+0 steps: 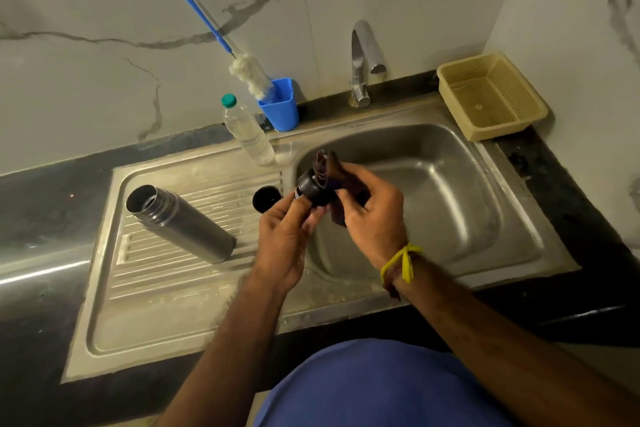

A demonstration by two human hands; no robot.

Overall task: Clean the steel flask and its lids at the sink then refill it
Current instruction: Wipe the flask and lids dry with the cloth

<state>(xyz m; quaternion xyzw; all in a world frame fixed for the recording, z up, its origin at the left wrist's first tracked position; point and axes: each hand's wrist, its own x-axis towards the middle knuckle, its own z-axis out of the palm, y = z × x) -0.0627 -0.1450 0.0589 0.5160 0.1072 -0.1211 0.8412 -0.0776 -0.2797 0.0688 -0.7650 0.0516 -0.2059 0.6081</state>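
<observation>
one flask (180, 224), two lids: one (266, 198) resting, one (311, 188) held.

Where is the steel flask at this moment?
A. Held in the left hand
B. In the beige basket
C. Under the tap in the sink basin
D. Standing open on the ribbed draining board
D: the steel flask stands uncapped on the draining board, while the left hand holds a dark lid and the right hand a cloth.
</observation>
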